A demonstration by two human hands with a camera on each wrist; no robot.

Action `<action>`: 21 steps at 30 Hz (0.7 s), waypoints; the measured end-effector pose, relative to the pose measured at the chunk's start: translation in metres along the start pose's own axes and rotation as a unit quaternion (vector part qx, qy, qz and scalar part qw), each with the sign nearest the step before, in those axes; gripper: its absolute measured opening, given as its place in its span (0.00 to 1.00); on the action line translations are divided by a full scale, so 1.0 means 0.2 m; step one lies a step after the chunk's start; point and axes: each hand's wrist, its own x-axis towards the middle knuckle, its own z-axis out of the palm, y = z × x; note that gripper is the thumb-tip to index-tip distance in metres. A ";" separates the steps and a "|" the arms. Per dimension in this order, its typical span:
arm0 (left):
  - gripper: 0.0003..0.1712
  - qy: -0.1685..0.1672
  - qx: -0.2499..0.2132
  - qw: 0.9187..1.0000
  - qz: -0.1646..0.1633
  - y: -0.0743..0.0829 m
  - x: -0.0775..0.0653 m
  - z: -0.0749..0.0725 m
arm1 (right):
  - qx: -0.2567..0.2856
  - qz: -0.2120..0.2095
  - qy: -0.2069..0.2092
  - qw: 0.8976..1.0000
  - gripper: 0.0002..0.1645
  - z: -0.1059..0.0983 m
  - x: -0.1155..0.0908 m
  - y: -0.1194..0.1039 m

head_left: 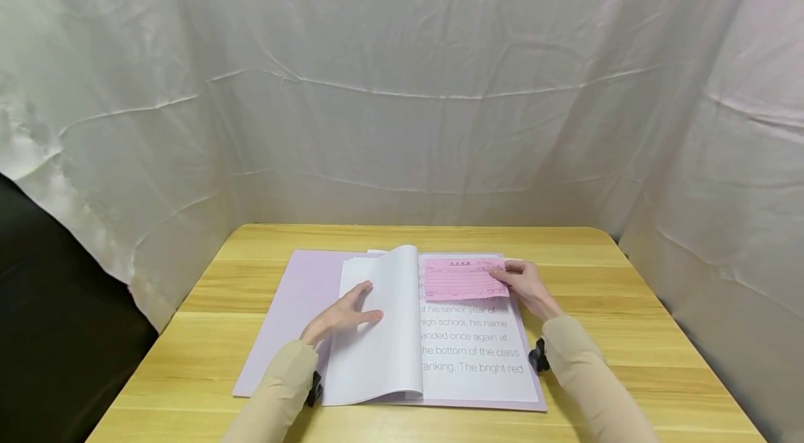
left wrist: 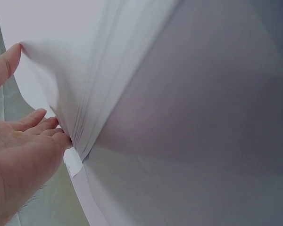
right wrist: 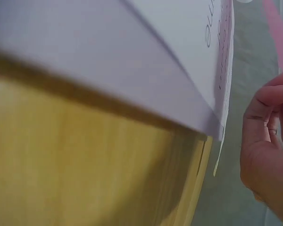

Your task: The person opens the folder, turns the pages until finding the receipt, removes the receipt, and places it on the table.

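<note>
A large book with a lilac cover [head_left: 314, 279] lies open, its printed right page [head_left: 471, 387] showing big English text. White blank pages [head_left: 392, 352] curve over on its left side. My left hand [head_left: 339, 317] rests on those pages with thumb and fingers spread; in the left wrist view its fingertips touch the white sheets [left wrist: 61, 28]. Over the upper part of the right page is a pink slip [head_left: 461, 280] with printed lines. My right hand [head_left: 526, 284] pinches the slip's right edge, and in the right wrist view the pink paper [right wrist: 280, 40] rises from the fingers.
The book is on a light wooden table [head_left: 603, 331]. Pale cloth curtains [head_left: 402, 136] surround the table at the back and sides. A dark area [head_left: 56, 331] shows at the lower left. Each wrist carries a small black device, one at the right wrist [head_left: 538, 356].
</note>
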 end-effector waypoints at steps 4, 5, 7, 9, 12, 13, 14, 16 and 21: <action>0.50 0.000 0.002 1.000 -0.009 0.00 0.01 0.00 | 0.034 0.000 0.007 0.999 0.27 -0.04 -0.02 0.01; 0.50 0.000 0.003 1.000 -0.010 0.00 0.01 0.00 | 0.038 -0.001 0.006 0.999 0.26 -0.06 -0.02 0.02; 0.50 0.000 0.005 1.000 -0.009 0.00 0.00 0.00 | 0.050 -0.001 0.008 0.999 0.24 -0.09 -0.03 0.03; 0.50 0.001 0.005 1.000 -0.009 0.01 0.00 0.00 | 0.058 -0.002 0.007 0.998 0.22 -0.13 -0.04 0.03; 0.50 0.001 0.006 1.000 -0.008 0.00 0.00 0.00 | 0.065 -0.002 0.005 0.998 0.18 -0.18 -0.05 0.05; 0.50 0.001 0.008 1.000 -0.008 0.00 0.00 0.00 | 0.066 -0.003 0.005 0.998 0.16 -0.20 -0.06 0.05; 0.50 0.001 0.009 1.000 -0.008 0.00 0.01 0.00 | 0.067 -0.003 0.006 0.998 0.14 -0.22 -0.06 0.05; 0.50 0.002 0.010 1.000 -0.008 0.00 0.01 0.00 | 0.068 -0.002 0.013 0.998 0.09 -0.25 -0.07 0.06; 0.50 0.005 0.015 1.000 -0.005 0.01 0.01 0.00 | 0.078 0.010 0.019 0.997 0.07 -0.35 -0.08 0.09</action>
